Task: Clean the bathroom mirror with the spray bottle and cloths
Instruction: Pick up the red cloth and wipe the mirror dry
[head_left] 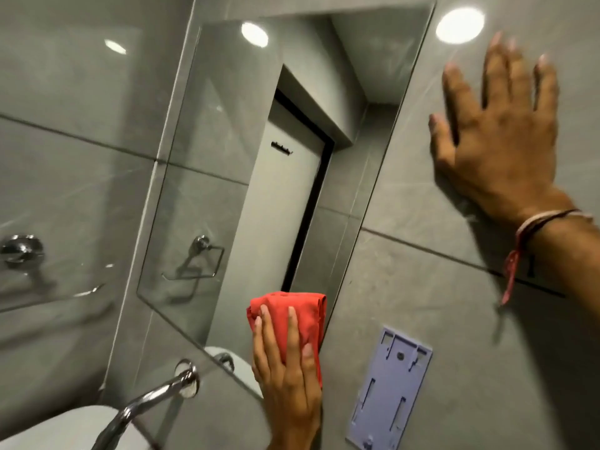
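The mirror [259,177] hangs on grey tile; the left hand [289,368] presses a bunched red cloth [292,316] against its lower right corner, while the right hand [500,138] lies open, fingers spread, on the wall [406,287] beside it.

We count two hands: the left hand [285,362] at lower centre, the right hand [496,125] at upper right. We see one red cloth [289,311], one mirror [259,157] in the middle, one tap [146,401] at lower left, and one purple bracket [389,388] at lower right.
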{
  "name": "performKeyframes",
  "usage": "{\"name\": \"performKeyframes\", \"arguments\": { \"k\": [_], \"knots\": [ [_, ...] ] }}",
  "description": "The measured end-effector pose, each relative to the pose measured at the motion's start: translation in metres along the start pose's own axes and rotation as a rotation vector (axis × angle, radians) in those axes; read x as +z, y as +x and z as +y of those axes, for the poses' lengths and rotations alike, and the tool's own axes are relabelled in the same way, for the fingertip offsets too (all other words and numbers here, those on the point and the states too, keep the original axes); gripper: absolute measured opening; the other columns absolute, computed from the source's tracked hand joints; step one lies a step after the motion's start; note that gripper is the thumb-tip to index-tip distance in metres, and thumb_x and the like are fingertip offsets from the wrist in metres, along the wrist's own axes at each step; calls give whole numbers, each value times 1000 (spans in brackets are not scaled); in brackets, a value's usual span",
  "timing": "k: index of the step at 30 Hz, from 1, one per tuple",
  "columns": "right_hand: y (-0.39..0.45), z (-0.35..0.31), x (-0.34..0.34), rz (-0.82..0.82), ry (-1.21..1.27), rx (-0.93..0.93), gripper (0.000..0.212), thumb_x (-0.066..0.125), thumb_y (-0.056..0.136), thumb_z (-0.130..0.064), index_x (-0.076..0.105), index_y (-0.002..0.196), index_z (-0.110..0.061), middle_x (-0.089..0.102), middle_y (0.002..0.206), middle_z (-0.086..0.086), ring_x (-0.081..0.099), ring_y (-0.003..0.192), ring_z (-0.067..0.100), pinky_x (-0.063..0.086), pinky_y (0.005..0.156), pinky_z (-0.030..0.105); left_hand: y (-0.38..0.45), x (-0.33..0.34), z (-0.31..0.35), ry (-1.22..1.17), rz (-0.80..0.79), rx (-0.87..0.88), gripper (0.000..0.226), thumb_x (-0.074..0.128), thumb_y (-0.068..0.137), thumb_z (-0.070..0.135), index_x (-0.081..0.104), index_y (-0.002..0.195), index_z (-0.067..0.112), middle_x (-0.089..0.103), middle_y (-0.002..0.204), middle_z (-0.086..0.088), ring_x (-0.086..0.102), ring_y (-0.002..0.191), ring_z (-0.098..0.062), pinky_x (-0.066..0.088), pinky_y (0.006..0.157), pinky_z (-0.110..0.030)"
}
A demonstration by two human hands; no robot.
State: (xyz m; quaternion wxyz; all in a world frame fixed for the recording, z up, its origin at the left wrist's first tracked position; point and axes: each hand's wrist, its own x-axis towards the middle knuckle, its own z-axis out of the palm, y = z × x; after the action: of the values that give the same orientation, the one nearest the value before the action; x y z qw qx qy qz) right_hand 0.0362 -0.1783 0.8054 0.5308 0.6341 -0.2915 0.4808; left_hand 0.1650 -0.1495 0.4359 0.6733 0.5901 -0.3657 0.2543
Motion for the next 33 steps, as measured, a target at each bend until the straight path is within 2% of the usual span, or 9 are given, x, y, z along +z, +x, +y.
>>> {"name": "performKeyframes", "arguments": {
  "k": [8,12,16,19,22,24,27,29,33],
  "knots": [
    [4,1,-4,33,-15,46,66,34,104,-50,32,162,-19,32,169,20,31,157,35,20,129,55,282,19,155,-137,63,344,56,35,103,43,24,158,37,20,171,-6,14,158,-27,17,125,-50],
    [10,1,-11,80,280,175,71,39,103,-52,28,161,-12,39,166,18,39,152,33,30,127,46,370,22,237,-126,29,526,59,38,103,42,25,160,29,25,169,-11,18,156,-30,25,121,-56],
    [14,2,-27,213,751,352,64,46,102,-48,42,154,-12,53,154,12,56,137,23,47,115,33,372,16,271,-148,14,770,65,46,101,33,24,159,14,25,168,-16,27,153,-31,30,120,-46],
    [35,2,-51,363,1301,798,66,50,93,-57,52,143,-14,69,122,-2,68,107,12,57,103,40,341,8,277,-228,97,884,67,51,98,24,26,157,2,29,166,-20,30,153,-28,25,123,-36],
    [39,23,-73,254,1738,962,55,70,88,-47,70,128,-9,79,118,7,75,103,20,59,103,44,299,3,273,-329,121,980,63,51,101,22,28,154,-3,32,163,-23,32,152,-30,24,125,-35],
    [20,35,-84,123,1657,891,38,86,79,-34,80,109,-10,83,107,9,77,90,19,62,93,39,271,-3,266,-374,67,1010,64,53,101,24,29,154,-3,31,164,-23,30,154,-29,26,125,-38],
    [-18,50,-99,52,1592,830,29,87,71,-30,84,95,-14,84,93,5,77,82,16,66,78,32,234,-18,255,-422,-81,919,80,53,96,50,26,158,6,21,169,-16,19,157,-23,21,127,-40],
    [-44,58,-116,96,1640,872,24,84,75,-26,83,95,-14,84,92,3,78,82,12,64,75,27,208,-33,254,-605,-233,693,90,49,89,67,24,160,17,19,170,-9,19,157,-17,23,126,-39],
    [-97,61,-152,176,1649,1042,18,78,81,-25,81,94,-13,84,91,0,78,81,9,64,75,26,157,-66,268,-1164,-734,-30,77,72,72,57,53,141,29,67,133,-1,68,115,-7,59,88,-26]
  ]
}}
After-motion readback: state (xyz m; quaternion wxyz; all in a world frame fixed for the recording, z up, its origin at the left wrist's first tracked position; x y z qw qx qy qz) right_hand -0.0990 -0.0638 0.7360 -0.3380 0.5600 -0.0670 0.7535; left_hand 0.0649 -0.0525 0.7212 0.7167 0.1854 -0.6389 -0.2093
